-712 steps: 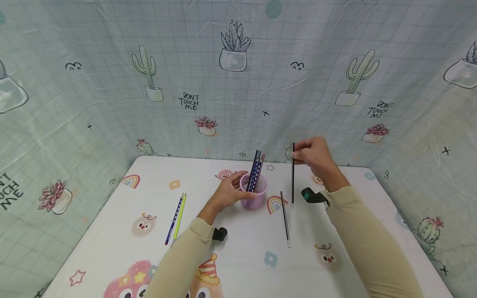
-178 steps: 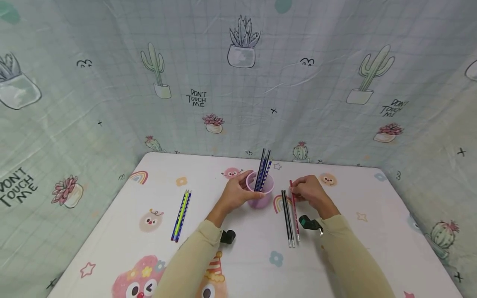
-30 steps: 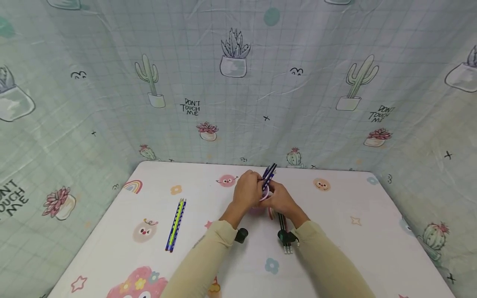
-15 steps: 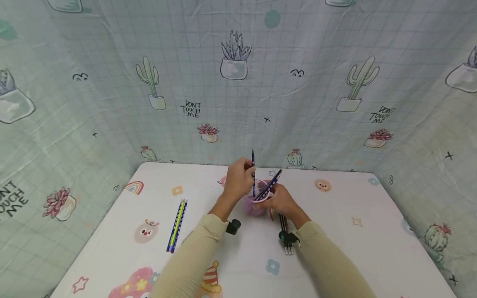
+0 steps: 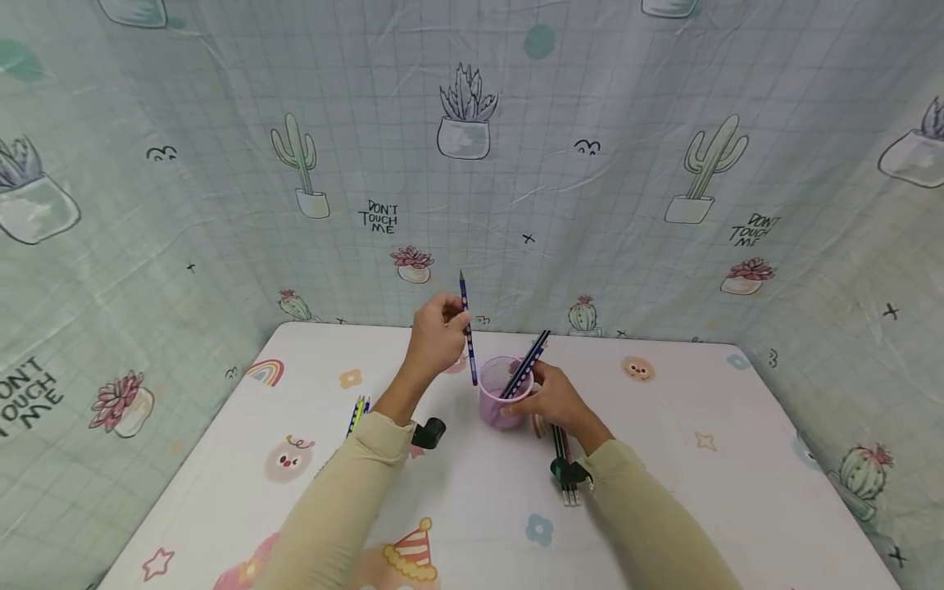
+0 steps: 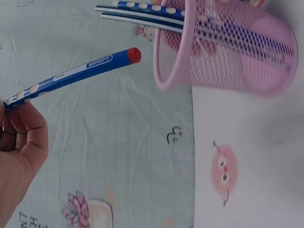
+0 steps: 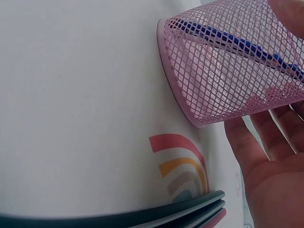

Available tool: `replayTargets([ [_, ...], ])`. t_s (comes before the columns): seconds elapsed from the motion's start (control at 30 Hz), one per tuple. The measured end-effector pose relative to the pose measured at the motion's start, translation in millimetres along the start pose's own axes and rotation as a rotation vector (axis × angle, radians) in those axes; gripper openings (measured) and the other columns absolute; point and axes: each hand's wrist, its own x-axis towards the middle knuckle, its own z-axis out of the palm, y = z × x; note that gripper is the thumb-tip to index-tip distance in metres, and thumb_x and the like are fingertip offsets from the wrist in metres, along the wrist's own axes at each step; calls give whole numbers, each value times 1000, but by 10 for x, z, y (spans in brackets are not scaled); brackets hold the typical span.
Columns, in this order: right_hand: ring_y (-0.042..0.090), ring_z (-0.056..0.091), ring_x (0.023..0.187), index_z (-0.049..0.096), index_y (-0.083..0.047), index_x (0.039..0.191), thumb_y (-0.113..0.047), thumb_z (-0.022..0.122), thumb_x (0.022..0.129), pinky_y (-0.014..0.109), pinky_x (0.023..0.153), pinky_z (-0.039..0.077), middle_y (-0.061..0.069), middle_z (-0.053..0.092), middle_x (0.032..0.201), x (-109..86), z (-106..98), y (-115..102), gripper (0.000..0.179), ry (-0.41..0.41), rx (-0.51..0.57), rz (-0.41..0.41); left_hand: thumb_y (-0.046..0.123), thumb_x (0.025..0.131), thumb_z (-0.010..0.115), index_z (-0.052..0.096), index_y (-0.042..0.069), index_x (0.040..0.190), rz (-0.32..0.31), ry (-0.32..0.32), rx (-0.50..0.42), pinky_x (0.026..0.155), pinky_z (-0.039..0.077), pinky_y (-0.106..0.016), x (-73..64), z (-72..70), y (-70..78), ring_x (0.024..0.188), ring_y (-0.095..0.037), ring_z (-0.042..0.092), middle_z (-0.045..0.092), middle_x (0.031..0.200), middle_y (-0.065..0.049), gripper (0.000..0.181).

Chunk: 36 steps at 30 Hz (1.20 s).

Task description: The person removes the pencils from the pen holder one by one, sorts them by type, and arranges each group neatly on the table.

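My left hand [image 5: 435, 336] pinches a blue pencil with white dots [image 5: 473, 356] near its middle, just left of the cup. The pencil is almost upright, its point up; in the left wrist view its red-ended base [image 6: 134, 55] hangs clear of the rim. A pink mesh pencil cup [image 5: 496, 415] stands on the table, tilted slightly if at all. Around its right side curls my right hand [image 5: 558, 400], thumb in front and fingers behind. Inside the cup, a few pencils [image 5: 527, 367], black and dotted blue, lean right.
At the left, dotted blue pencils and a yellow-green one [image 5: 357, 411] lie side by side, partly behind the left sleeve. Black pencils [image 5: 559, 442] and a red one lie in a row under the right wrist. A patterned cloth [image 5: 627, 246] hangs behind the white table.
My left hand has drawn the dotted blue pencil up out of the cup and moved it left. Several seconds ago it held the cup; now my right hand does, having let go of the red pencil.
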Motion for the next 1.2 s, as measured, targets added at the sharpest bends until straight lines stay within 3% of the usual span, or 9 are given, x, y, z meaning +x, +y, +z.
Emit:
replayTargets([
  [0.23,32,64,126,64,-7,135,-25,99,68,54,110,52,13,70,133,1,-1,27,78,4,10,1,5,105,56,59,-5,113,-70,-23,16,79,50,-28,-25,-291,-122,92,-23,60,64,105,-19,13],
  [0.53,33,63,130,64,-10,135,-30,99,68,56,113,50,12,69,136,24,-3,34,78,-7,-9,12,7,107,53,56,-5,116,-196,-47,56,77,49,-25,-132,-629,-409,94,-22,56,61,107,-17,15],
  [0.9,33,62,131,64,-9,135,-31,100,66,57,115,48,11,70,135,16,-14,19,80,1,-17,14,10,107,53,59,-6,118,-335,-67,186,74,52,-27,-306,-850,-698,92,-24,59,62,107,-19,21],
  [1.2,33,63,130,64,-7,133,-29,100,67,56,113,49,12,70,132,-1,-17,7,79,-4,-20,-2,12,105,56,61,-6,114,-457,-102,269,69,52,-28,-421,-945,-880,90,-25,61,64,116,-24,20],
])
